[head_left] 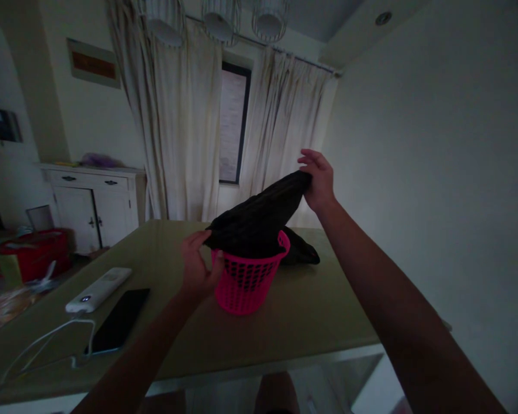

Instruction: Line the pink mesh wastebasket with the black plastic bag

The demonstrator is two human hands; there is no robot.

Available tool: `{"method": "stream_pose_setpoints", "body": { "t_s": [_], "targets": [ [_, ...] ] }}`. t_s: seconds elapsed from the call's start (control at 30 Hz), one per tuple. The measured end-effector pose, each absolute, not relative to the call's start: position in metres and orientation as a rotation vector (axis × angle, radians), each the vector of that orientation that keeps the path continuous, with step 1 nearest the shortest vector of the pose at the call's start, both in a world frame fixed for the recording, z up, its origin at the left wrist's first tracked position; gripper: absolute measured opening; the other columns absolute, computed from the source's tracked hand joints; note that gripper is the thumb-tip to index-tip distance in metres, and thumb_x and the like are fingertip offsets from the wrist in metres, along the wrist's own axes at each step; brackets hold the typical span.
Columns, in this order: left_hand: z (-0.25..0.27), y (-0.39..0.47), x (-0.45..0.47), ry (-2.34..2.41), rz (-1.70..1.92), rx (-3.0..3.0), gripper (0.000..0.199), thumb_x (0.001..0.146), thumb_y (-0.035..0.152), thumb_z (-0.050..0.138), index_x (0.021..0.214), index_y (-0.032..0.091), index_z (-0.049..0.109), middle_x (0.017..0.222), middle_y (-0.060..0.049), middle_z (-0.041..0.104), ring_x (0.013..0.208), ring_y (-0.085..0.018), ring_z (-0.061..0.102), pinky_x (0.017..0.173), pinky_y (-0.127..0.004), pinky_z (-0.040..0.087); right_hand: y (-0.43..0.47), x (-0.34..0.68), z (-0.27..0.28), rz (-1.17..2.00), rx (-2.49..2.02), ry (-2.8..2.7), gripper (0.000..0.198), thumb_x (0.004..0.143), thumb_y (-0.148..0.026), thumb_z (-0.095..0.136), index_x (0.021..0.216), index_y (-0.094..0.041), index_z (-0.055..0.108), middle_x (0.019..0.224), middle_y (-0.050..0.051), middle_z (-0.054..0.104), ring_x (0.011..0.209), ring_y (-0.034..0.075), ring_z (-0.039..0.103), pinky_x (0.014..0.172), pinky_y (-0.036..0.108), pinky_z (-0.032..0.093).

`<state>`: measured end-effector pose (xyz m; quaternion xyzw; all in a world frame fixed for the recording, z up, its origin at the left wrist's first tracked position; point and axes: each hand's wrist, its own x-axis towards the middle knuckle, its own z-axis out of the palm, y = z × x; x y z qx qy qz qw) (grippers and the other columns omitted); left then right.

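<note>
Partly hidden behind the pink basket, dim black cloth.

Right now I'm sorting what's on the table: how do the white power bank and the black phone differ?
The power bank is white and thick; the phone is black and thin. The power bank shows a small lit button; the phone's screen is dark. Both lie flat, side by side on the table, left of the pink basket.

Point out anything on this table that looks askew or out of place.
Only the black knitted cloth: it sticks out slantwise over the pink basket, held by the left hand and right hand. Another dark piece lies behind.
</note>
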<state>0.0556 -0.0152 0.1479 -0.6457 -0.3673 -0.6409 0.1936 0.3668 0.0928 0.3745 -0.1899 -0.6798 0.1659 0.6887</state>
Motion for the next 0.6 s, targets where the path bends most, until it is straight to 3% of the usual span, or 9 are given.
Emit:
{"method": "stream_pose_setpoints", "body": {
  "t_s": [0.07,0.13,0.27,0.4,0.5,0.6],
  "targets": [
    [0.148,-0.002,0.045,-1.18,-1.84,-1.858,0.061,0.1,0.045,0.062,0.152,0.017,0.049,0.147,-0.02,0.06,0.143,-0.04,0.055,0.121,-0.062,0.045,0.089,0.396,0.366,0.409,-0.469,-1.434,0.036,0.079,-0.026,0.073,0.115,-0.027,0.074,0.104,0.002,0.071,0.085,0.015,0.062,0.071,0.029,0.053],
    [0.15,0.013,0.038,-1.4,-2.032,-1.968,0.065,0.096,0.052,0.065,0.151,0.019,0.052,0.15,-0.02,0.06,0.144,-0.04,0.056,0.117,-0.062,0.05,0.082,0.412,0.355,0.463,-0.506,-1.371,0.038,0.074,-0.023,0.076,0.112,-0.026,0.075,0.098,0.001,0.07,0.08,0.014,0.061,0.067,0.027,0.051],
    [0.152,0.035,0.036,-1.707,-2.66,-2.024,0.06,0.087,0.058,0.072,0.132,0.018,0.066,0.136,-0.019,0.072,0.126,-0.033,0.071,0.111,-0.054,0.057,0.073,0.421,0.334,0.502,-0.608,-1.365,0.035,0.071,-0.023,0.08,0.106,-0.026,0.076,0.095,-0.001,0.071,0.083,0.015,0.063,0.071,0.028,0.053],
    [0.164,0.042,0.036,-1.674,-2.81,-1.734,0.046,0.074,0.038,0.078,0.115,0.019,0.073,0.113,-0.011,0.078,0.111,-0.029,0.075,0.11,-0.051,0.059,0.074,0.421,0.319,0.382,-0.767,-1.393,0.032,0.069,-0.021,0.077,0.102,-0.022,0.077,0.091,0.0,0.072,0.083,0.016,0.064,0.078,0.034,0.055],
    [0.186,0.042,0.034,-1.514,-2.737,-1.702,0.041,0.073,0.023,0.071,0.114,0.023,0.074,0.116,-0.009,0.079,0.114,-0.027,0.075,0.112,-0.05,0.059,0.077,0.42,0.311,0.32,-0.92,-1.399,0.035,0.07,-0.021,0.071,0.105,-0.019,0.077,0.093,0.001,0.072,0.079,0.016,0.063,0.075,0.035,0.056],
    [0.215,0.037,0.033,-1.18,-2.751,-1.747,0.038,0.077,0.02,0.07,0.114,0.024,0.074,0.117,-0.007,0.079,0.116,-0.024,0.074,0.114,-0.047,0.058,0.077,0.422,0.306,0.214,-1.099,-1.509,0.039,0.075,-0.018,0.064,0.112,-0.019,0.075,0.098,0.003,0.074,0.075,0.016,0.064,0.073,0.035,0.056]
  ]
}}
